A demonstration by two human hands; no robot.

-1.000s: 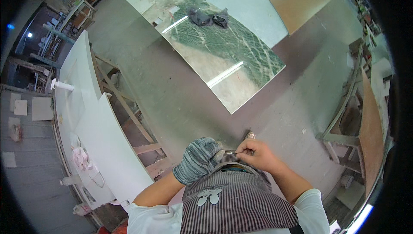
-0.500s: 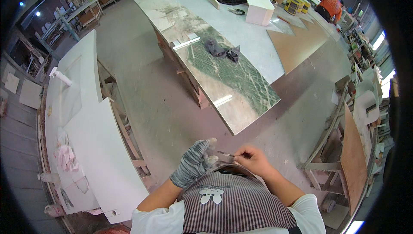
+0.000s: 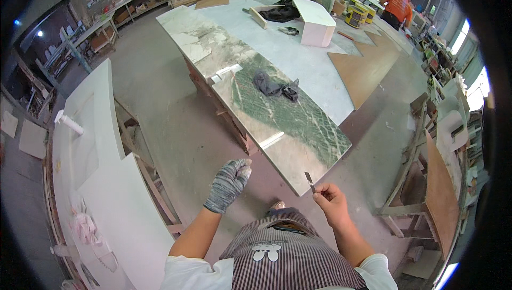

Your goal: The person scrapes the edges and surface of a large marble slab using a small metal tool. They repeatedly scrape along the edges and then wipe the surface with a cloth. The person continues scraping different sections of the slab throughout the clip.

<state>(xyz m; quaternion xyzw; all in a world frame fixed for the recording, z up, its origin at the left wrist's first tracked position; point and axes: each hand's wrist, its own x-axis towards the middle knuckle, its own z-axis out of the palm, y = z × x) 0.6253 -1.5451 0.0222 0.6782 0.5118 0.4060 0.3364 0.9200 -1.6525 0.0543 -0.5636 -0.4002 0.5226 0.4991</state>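
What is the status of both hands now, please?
Left hand gloved, closed, empty. Right hand bare, fingers pinching small blade. Green slab just ahead, not touched.

Workshop interior under even, moderately bright daylight. Light entered through windows [image 3: 472, 85] at the right rim, which were blown out to white, and a lamp [image 3: 39, 33] glowed at far left. The green tabletop [image 3: 298, 125] showed a pale sheen. Shadows were soft. Fisheye curvature bent straight edges, a black vignette ringed the frame, and focus stayed sharp centrally.
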